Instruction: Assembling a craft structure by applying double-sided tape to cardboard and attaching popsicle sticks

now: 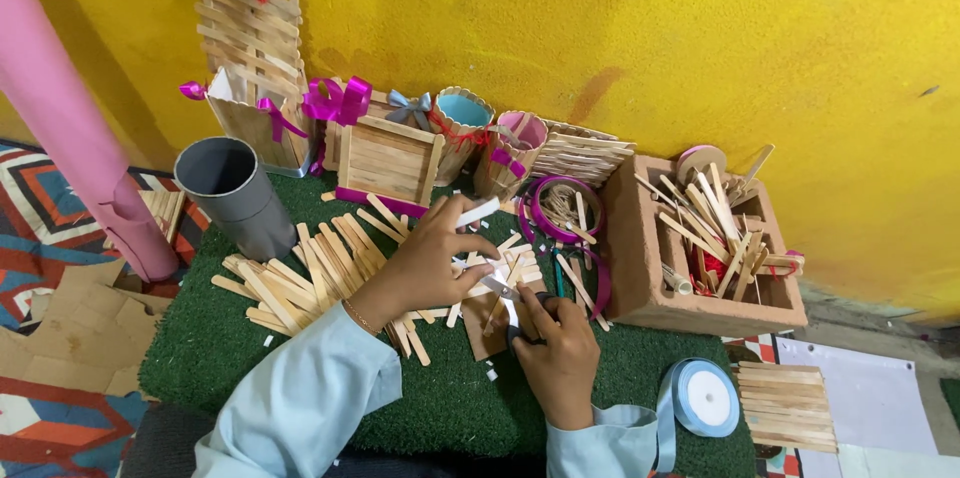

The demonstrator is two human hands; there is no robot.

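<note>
A green turf mat point(200, 348) carries loose craft sticks point(300, 283), a grey pipe point(235, 196), stick-built boxes point(385, 163), a hollow brick point(640, 268) of sticks and a blue ribbon roll point(706, 397); white scraps point(490, 373) dot it.

1. The right hand point(556, 348) covers the scissors' point(508, 300) handles.
2. The left hand point(428, 256) hides most of the white strip point(478, 212) it holds.
3. The left edge cuts the pink post point(60, 108).
4. The brick box point(640, 268) holds a tangle of sticks too jumbled to tell apart.
</note>
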